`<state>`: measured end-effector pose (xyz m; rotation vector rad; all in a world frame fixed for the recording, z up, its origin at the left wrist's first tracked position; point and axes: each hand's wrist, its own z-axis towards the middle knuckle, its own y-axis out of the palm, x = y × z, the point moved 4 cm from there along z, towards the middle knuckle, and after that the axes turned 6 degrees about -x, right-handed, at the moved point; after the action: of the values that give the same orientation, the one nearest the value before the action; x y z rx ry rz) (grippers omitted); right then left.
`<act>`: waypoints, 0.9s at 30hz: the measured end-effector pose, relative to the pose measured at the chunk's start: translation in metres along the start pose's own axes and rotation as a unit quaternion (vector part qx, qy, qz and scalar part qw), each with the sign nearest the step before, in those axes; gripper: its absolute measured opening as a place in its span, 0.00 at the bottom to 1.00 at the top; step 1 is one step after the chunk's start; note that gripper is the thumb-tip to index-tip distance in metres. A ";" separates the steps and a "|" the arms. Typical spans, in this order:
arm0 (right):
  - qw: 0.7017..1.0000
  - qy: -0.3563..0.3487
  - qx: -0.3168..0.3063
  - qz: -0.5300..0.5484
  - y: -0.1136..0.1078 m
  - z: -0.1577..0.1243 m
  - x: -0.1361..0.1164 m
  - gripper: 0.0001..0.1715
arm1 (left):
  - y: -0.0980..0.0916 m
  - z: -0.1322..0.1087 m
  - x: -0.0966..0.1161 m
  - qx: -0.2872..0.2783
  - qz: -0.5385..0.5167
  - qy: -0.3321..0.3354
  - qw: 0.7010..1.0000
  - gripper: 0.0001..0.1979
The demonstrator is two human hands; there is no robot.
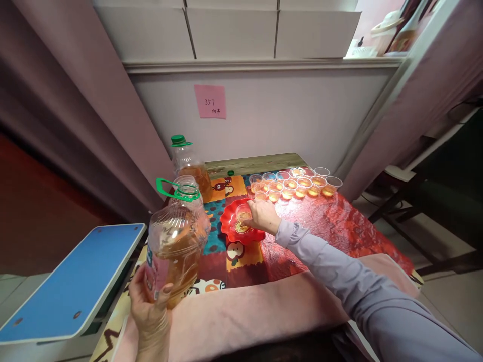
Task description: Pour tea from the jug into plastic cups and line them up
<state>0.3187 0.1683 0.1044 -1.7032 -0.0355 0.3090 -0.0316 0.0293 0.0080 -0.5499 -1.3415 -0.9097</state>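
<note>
My left hand grips the base of a large clear jug of amber liquid, uncapped, with a green ring handle, held up over the near left of the table. My right hand reaches forward and closes on a small clear plastic cup holding amber liquid. That cup sits in a red scalloped plate at the table's middle. Beyond the plate stand two rows of several small clear cups, most with amber liquid in them.
A second jug with a green cap stands at the back left. A loose green cap lies near it. The table wears a colourful patterned cloth. A blue-topped stool stands at the left; a pink note hangs on the wall.
</note>
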 end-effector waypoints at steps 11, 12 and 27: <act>0.996 -0.004 0.036 0.080 0.002 -0.003 0.005 0.30 | 0.000 0.003 -0.001 -0.002 0.015 -0.009 1.000 0.50; 0.993 -0.003 0.050 0.107 0.000 -0.005 0.009 0.31 | 0.000 0.004 0.000 -0.002 0.013 -0.008 1.000 0.50; 0.922 0.205 0.200 0.261 -0.024 -0.090 0.261 0.38 | -0.002 0.008 -0.003 0.005 0.013 -0.015 1.000 0.52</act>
<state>0.5937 0.1376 0.0908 -1.3122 0.7555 0.3188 -0.0378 0.0347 0.0056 -0.5741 -1.3626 -0.8759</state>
